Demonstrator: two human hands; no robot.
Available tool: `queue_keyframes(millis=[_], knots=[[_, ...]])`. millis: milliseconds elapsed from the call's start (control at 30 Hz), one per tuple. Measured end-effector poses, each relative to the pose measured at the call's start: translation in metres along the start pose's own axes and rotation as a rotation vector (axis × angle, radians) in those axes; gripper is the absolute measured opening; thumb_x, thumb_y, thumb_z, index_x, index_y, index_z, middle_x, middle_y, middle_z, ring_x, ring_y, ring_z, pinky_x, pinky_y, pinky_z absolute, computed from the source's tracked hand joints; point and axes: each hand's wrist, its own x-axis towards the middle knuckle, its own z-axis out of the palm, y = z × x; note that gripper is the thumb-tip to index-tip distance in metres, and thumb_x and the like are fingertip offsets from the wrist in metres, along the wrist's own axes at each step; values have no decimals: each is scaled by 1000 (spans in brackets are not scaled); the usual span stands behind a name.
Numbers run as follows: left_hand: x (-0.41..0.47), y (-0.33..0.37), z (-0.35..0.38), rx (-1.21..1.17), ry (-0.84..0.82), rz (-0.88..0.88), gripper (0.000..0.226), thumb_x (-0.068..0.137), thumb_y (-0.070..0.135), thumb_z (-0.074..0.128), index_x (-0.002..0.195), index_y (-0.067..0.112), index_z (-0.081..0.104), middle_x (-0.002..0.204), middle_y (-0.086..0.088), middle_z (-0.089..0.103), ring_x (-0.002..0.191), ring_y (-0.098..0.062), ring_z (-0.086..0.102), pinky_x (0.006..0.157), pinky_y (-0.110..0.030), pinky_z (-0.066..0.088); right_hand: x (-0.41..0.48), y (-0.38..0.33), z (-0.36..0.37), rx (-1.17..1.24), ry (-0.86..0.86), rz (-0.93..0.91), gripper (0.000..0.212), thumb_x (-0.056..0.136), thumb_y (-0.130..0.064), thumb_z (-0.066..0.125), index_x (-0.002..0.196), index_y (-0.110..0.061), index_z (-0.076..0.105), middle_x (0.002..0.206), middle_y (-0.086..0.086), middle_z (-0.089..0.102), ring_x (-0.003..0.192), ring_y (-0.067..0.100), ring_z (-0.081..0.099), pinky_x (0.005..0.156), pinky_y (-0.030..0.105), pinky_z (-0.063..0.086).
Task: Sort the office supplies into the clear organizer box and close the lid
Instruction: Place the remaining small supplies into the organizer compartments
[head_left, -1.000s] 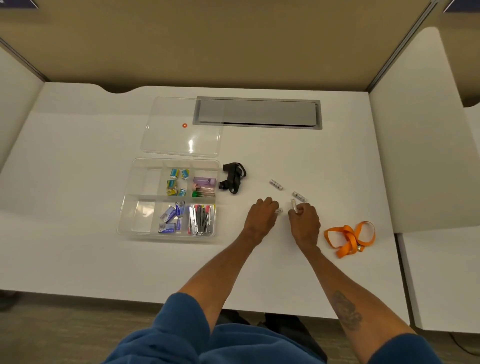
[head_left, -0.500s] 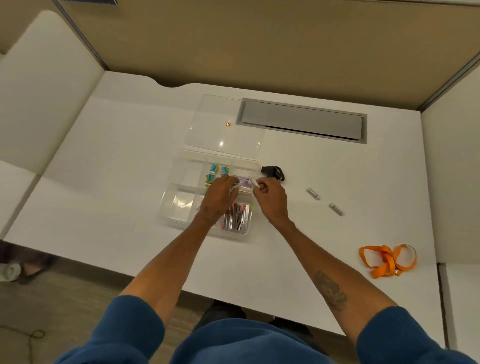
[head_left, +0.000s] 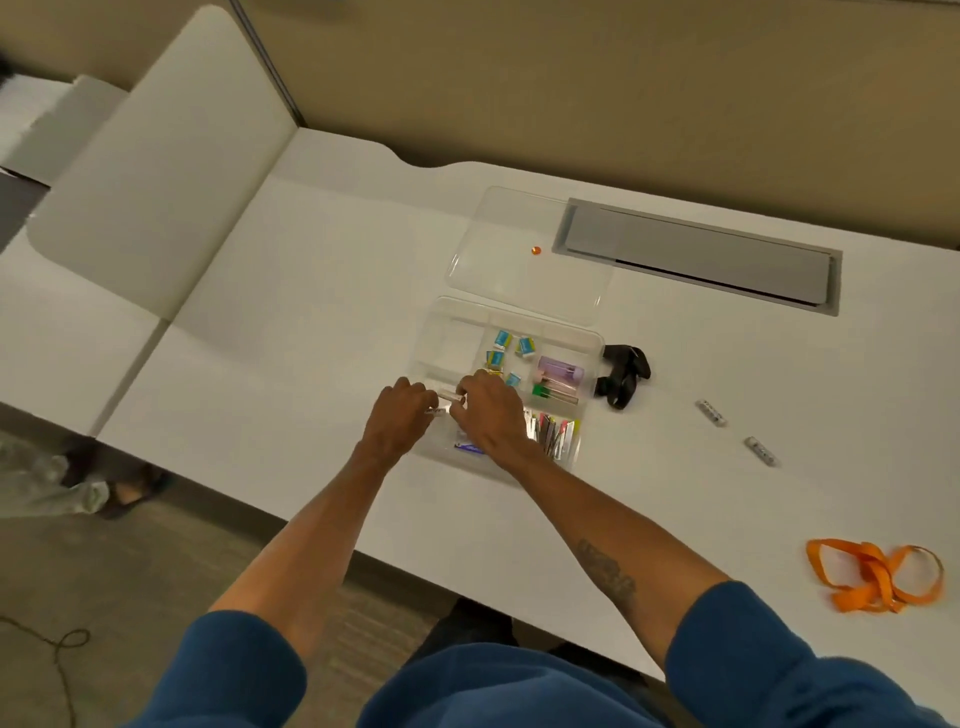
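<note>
The clear organizer box lies open on the white desk, with small erasers, a purple item and bright clips in its compartments. Its clear lid rests flat behind it. My left hand and my right hand hover over the box's front left compartment, each pinching a small white tube. Two more white tubes lie on the desk to the right. A black lanyard sits just right of the box. An orange lanyard lies near the desk's right front.
A grey cable hatch is set into the desk behind the box. White divider panels stand at the left. The desk's front edge runs diagonally below my arms, with carpet and someone's foot at lower left.
Both hands moved left from the middle of the desk to over the box, carrying the small white tubes. The camera swung left, so the box now sits nearer the centre.
</note>
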Motion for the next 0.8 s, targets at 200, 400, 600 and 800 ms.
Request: queue_keyframes(millis=[200,400,600,800], knots=[[-5,-11,11,1,-44,-21,19,84,4,62,98,14,71,94,-7,68,91,-31,56,69,-39,44,4,-11,14,-159,-75,-41,19,88,-20,55,97,-6,62,98,12,63,93,32,59,70,38,41],[5,-2,2,-76,34,-138,29,83,-2,51,98,15,70,98,-6,68,93,-29,56,72,-37,42,1,-11,14,-73,-55,-14,19,92,-22,54,102,-9,62,100,9,64,95,28,59,74,38,45],[33,44,-18,-205,244,-79,17,88,6,56,100,14,64,98,-5,67,83,-29,59,67,-41,47,-6,24,-23,30,153,63,20,96,-22,47,103,-12,63,99,5,66,90,22,60,71,34,49],[64,133,-25,-312,298,164,20,91,14,57,110,13,64,109,-6,66,92,-28,60,75,-43,49,-33,103,-77,105,393,221,18,96,-22,47,103,-13,61,97,4,65,89,20,60,75,34,51]])
